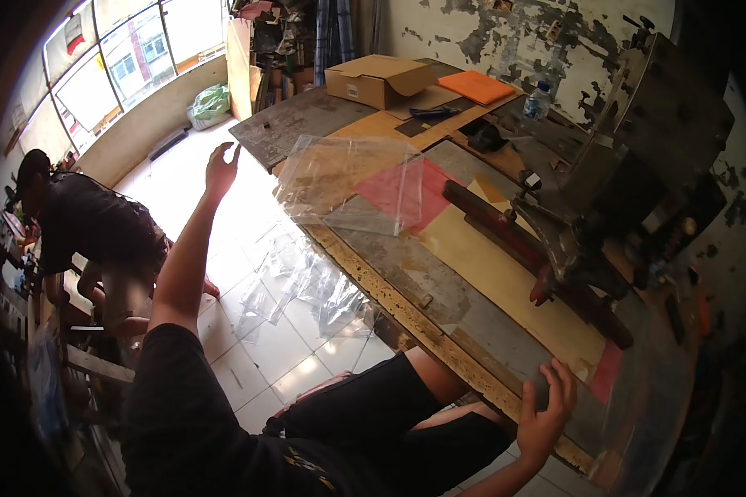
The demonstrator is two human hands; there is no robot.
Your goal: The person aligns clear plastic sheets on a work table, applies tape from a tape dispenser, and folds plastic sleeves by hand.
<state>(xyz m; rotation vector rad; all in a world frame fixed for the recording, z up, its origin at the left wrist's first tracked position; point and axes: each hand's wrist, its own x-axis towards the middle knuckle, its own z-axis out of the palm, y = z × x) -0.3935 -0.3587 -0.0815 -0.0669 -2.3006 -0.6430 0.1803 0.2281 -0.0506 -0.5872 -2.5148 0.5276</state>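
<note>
Clear plastic sheeting (323, 178) is spread on the counter (472, 319), partly over a pink sheet (437, 186). Nothing's gripped: left hand (221, 170) is raised nearby, right hand (547, 406) held by the edge, fingers parted on both.

Worktable (389, 257): bore clear plastic (344, 178) near the left hand (221, 171), 1 cardboard box (363, 86) beyond.
Floor (240, 369): plastic bags (336, 306) lay below that hand.

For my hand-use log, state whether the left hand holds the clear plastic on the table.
No, the left hand is raised, with a visible gap between it and the clear plastic.
</note>
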